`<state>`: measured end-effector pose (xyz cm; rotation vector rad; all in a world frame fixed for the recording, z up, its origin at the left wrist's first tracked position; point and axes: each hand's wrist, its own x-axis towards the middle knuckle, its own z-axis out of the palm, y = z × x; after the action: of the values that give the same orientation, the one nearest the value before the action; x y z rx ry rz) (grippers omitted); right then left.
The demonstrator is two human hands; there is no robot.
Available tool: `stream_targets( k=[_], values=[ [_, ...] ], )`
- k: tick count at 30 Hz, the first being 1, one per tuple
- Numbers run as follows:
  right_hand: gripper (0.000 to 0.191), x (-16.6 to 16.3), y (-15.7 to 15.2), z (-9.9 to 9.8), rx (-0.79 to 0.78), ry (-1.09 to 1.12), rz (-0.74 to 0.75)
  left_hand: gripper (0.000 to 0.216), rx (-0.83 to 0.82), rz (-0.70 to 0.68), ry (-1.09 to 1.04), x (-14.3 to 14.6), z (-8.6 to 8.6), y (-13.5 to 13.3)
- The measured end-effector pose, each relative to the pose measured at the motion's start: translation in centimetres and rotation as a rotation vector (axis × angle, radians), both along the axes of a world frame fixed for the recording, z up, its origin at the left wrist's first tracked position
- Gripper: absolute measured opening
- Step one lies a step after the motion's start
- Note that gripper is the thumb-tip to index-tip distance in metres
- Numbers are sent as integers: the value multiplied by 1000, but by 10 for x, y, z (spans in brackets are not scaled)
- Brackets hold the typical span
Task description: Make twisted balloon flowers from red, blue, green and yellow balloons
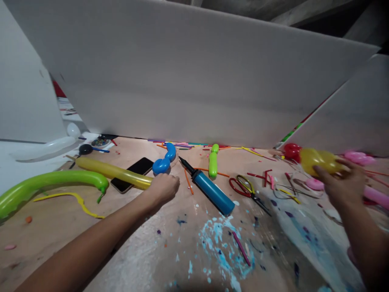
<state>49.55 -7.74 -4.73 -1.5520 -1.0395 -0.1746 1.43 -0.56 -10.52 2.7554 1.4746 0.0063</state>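
Note:
My left hand [163, 187] rests on the wooden table [146, 251], fingers closed round the near end of a long yellow balloon [112, 172] that lies across a black phone [133, 173]. A twisted blue balloon [164, 161] sits just beyond that hand. My right hand [342, 184] is at the right, fingers curled on a short fat yellow balloon [319, 160] joined to a red one [291, 151]. A blue balloon pump [209, 189] lies between the hands.
Scissors with red and yellow handles [247, 188] lie right of the pump. A long green balloon [45, 185] curves at the left, a small green one [213, 160] stands farther back, pink balloons [360, 157] at the right. Uninflated balloon strips litter the table before white boards [194, 81].

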Motion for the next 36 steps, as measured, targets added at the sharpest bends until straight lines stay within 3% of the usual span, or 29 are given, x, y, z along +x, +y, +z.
stream_targets(
  k=[1, 4, 6, 10, 13, 16, 20, 27, 32, 36],
  values=[
    [53, -20, 7, 4, -33, 64, 43, 30, 0, -6, 0, -1, 1, 0],
    [59, -93, 21, 10, -56, 148, 499, 31, 2, -20, 0, -2, 3, -1],
    [59, -142, 23, 10, -69, 138, 719, 31, 2, -32, 0, -4, 4, -1],
    [62, -212, 23, 12, -85, 189, 976, 33, 16, -55, -9, -5, 2, -1],
    [59, -244, 30, 24, -91, 434, 1132, 35, 34, -64, -22, -5, -1, -1],
    [40, -269, 44, 38, -156, 764, 1225, 33, 42, -74, -35, -6, -3, -2],
    [40, -298, 63, 48, -266, 1050, 1334, 33, 61, -83, -64, -7, -1, -4],
    [50, -320, 68, 47, -216, 1123, 1400, 32, 82, -88, -78, -9, -2, -4],
    [53, -319, 66, 45, -271, 1126, 1314, 33, 75, -75, -70, -7, -3, -3],
    [53, -314, 63, 47, -308, 1142, 1391, 33, 71, -76, -63, -7, -2, -2]
  ],
)
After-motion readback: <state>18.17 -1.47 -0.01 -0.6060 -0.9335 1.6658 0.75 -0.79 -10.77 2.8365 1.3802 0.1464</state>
